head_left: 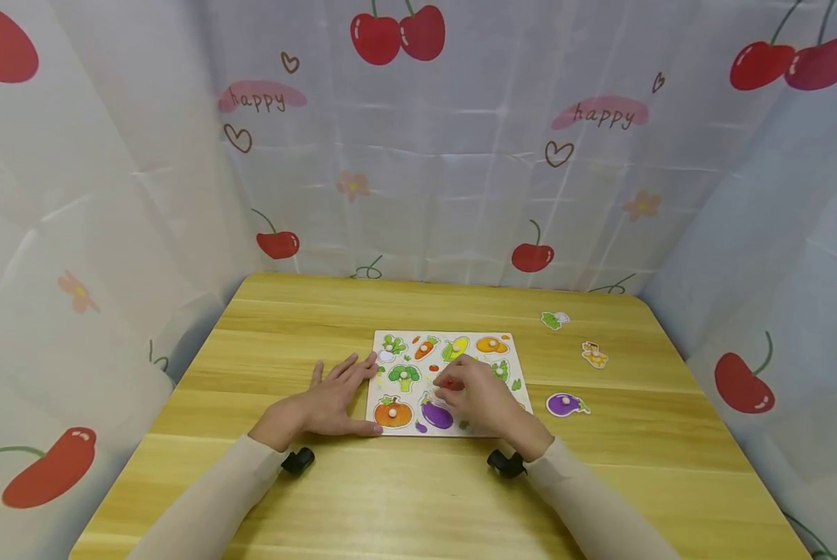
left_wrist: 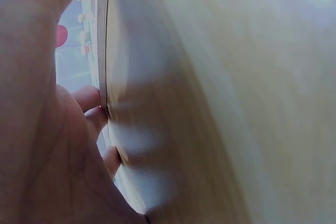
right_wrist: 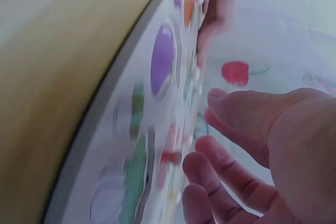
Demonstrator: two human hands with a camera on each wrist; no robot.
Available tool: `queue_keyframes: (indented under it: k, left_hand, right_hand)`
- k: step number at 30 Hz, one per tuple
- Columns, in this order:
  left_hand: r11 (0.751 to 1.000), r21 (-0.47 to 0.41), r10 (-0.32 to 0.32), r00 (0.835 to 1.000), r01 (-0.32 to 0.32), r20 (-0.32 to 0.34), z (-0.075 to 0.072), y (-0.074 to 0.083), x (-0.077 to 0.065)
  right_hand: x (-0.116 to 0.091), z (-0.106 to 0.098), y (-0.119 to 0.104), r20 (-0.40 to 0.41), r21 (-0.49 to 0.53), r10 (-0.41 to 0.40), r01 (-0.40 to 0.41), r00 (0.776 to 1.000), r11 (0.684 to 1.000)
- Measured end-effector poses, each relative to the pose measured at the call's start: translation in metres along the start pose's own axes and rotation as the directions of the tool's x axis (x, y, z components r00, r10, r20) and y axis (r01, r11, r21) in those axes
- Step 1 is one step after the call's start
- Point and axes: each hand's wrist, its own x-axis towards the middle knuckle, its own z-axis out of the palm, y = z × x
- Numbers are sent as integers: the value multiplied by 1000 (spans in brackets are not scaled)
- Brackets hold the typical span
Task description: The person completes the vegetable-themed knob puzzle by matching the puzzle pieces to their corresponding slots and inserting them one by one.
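Observation:
A white wooden puzzle board point(head_left: 418, 429) with vegetable pictures lies on the table. My left hand point(head_left: 329, 400) rests at its left edge, fingers spread and thumb at the near corner. My right hand point(head_left: 481, 397) is over the board's right half, thumb and fingers bent with a gap between them and nothing held. Just beside its fingertips is a red piece with a knob point(right_wrist: 170, 157), partly hidden in the head view. The pumpkin piece point(head_left: 393, 413) and broccoli piece point(head_left: 404, 376) sit in the board. The printed eggplant point(head_left: 436, 414) shows no knob.
Right of the board lie a loose eggplant piece point(head_left: 565, 404) with a knob, a yellow-brown piece point(head_left: 594, 355) and a green-and-white piece point(head_left: 555, 320). The wooden table point(head_left: 390, 498) is bounded by white curtains point(head_left: 418, 210) printed with cherries at the back and sides.

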Motion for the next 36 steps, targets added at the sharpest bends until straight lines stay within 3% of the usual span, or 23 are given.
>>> queue_keyframes:
  k: [10,22,28,36]
  left_hand:
    - [1000,-6,-9,1000,9,11,0,1,0]
    - [1000,-5,-8,1000,8,15,0,4,2]
    - [1000,5,-9,1000,9,14,-1,4,2]
    - [1000,-20,-18,1000,18,16,1,0,0]
  right_hand:
    - [-15,-38,53,-89,-21,103,-106,991,994]
    - [-69,-88,115,-196,-83,196,-215,961,973]
    - [-94,-100,136,-196,-103,207,-230,958,968]
    - [-108,-104,145,-107,-78,250,-258,962,963]
